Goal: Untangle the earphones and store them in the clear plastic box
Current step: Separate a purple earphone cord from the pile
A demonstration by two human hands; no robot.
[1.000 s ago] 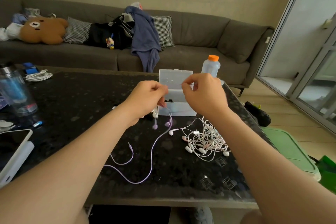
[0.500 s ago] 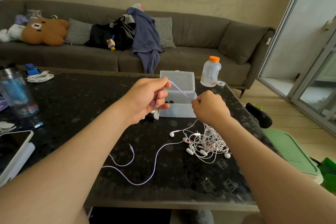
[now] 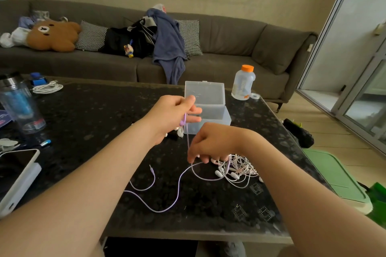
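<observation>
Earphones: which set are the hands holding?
The purple earphones, stretched between left hand and right hand; the white earphones lie tangled on the table.

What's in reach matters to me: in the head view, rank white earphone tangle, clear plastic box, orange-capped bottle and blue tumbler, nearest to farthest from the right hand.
From the right hand:
1. white earphone tangle, beside its fingers.
2. clear plastic box, just behind.
3. orange-capped bottle, back right.
4. blue tumbler, far left edge.

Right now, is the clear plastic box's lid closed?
No, the clear plastic box stands open, its lid tilted up behind it.
</observation>
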